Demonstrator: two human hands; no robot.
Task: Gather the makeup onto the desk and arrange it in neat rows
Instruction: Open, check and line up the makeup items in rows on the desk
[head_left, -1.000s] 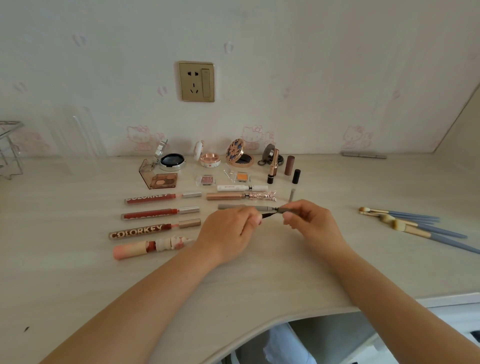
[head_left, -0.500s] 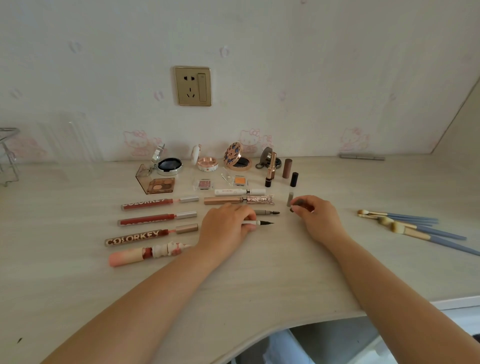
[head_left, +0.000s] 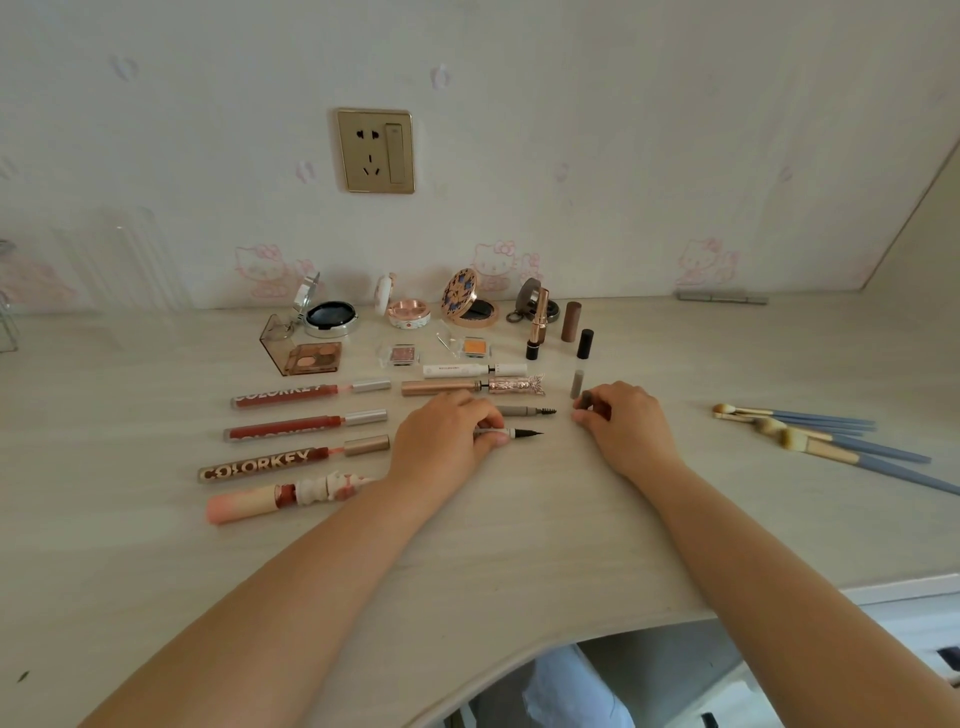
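Just now the left hand (head_left: 447, 441) lies on the surface (head_left: 519, 545) with its fingers curled round an uncapped eyeliner pen (head_left: 511, 433), pinning it flat; the pen's long axis runs left to right, dark tip pointing right toward the right hand (head_left: 623, 423). That hand sits a short gap beyond the tip, fingers pinched on a small dark cap (head_left: 585, 400) close above the surface. So the cap lies straight off the pen's open end, roughly on its axis, and the right hand is plainly the nearer one to bring it on; my guess is the cap must slide leftward along that line to meet the tip. Just behind the pen, parallel to it, lies a brow pencil (head_left: 524, 411) with its spoolie end also to the right. Farther left, four lip gloss tubes (head_left: 306, 426) lie in rows, and brushes (head_left: 810, 434) wait loose at the far right.
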